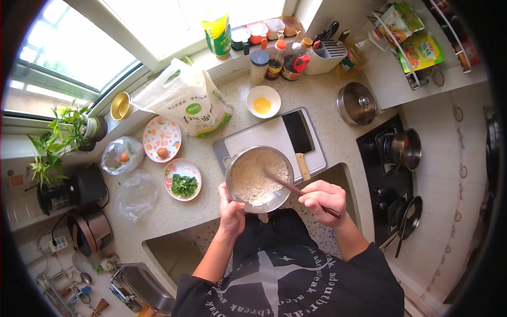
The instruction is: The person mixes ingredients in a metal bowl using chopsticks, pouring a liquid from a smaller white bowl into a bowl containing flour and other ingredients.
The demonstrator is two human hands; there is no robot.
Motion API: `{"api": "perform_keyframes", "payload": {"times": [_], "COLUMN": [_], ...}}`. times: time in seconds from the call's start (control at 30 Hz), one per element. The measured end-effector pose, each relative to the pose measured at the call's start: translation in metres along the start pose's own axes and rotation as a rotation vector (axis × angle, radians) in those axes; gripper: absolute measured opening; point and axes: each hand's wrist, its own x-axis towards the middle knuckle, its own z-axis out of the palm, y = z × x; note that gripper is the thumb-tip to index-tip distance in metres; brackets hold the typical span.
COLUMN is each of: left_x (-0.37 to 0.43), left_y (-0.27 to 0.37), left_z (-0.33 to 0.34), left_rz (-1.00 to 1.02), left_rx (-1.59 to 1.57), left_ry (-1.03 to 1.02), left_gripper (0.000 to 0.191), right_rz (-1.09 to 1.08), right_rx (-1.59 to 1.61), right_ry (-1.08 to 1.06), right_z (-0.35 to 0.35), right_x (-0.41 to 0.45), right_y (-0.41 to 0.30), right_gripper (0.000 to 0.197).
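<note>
My left hand (231, 210) grips the near left rim of a metal mixing bowl (288, 190), which holds crumbly flour mixture (257, 178). With my right hand (326, 200) I hold dark wooden chopsticks (283, 182), their tips in the flour. The bowl overlaps the near edge of a cutting board (253, 132). A black-bladed cleaver (298, 132) with a wooden handle lies on the board's right side. Beyond the board stands a white bowl of beaten egg (262, 105). To the left, a patterned plate bears chopped greens (183, 186), and another plate holds a brown egg (162, 153).
A flour bag (194, 103) stands behind the plates, near plastic bags (136, 194). Seasoning bottles (274, 61) and a knife block (324, 57) line the back. On the right are a glass-lidded pot (356, 104) and a gas stove (382, 178) with pans. A rice cooker (90, 230) sits left.
</note>
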Motion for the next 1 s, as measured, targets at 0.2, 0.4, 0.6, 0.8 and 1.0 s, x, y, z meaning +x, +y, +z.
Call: {"api": "perform_keyframes", "payload": {"times": [0.2, 0.4, 0.6, 0.8, 1.0], "left_x": [-0.003, -0.005, -0.008, -0.012, -0.015], "left_y": [0.003, 0.003, 0.004, 0.005, 0.005], "left_z": [0.003, 0.001, 0.006, 0.004, 0.005], "left_rz": [0.010, -0.024, 0.019, -0.010, -0.046], "left_rx": [-0.010, -0.010, 0.010, 0.004, -0.023], "left_ry": [-0.010, -0.003, -0.017, -0.004, 0.001], "left_gripper": [0.074, 0.073, 0.073, 0.073, 0.071], "right_rz": [0.029, 0.085, 0.295, 0.232, 0.398], "right_rx": [0.046, 0.182, 0.450, 0.388, 0.598], "right_ry": [0.143, 0.188, 0.253, 0.144, 0.183], "right_z": [0.001, 0.004, 0.015, 0.017, 0.022], "right_x": [-0.003, -0.004, -0.017, -0.018, -0.031], "right_y": [0.022, 0.033, 0.038, 0.042, 0.043], "right_gripper": [0.041, 0.043, 0.041, 0.045, 0.047]}}
